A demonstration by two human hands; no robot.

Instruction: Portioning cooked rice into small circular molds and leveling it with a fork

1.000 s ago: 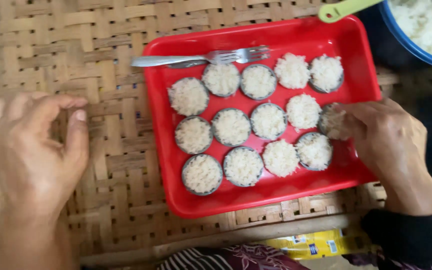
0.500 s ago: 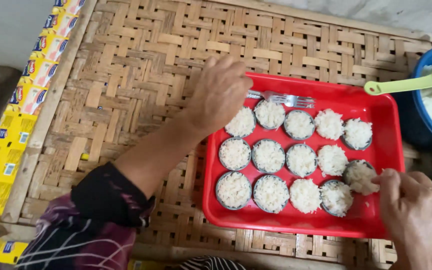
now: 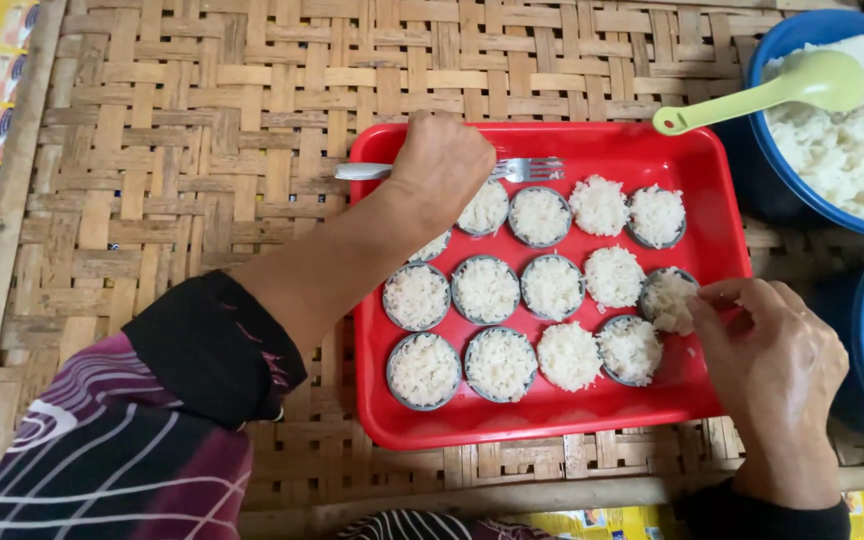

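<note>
Left hand (image 3: 442,165) closed over fork (image 3: 532,168) at red tray's (image 3: 552,425) far rim. Right hand (image 3: 767,355) pinches rice mould (image 3: 667,298) at tray's right edge, fingers curled. Woven bench (image 3: 202,120) underneath.

Woven tabletop (image 3: 182,120) and rice bowl

A blue bowl (image 3: 764,150) of white rice held a green spoon (image 3: 772,92) at far right.
</note>
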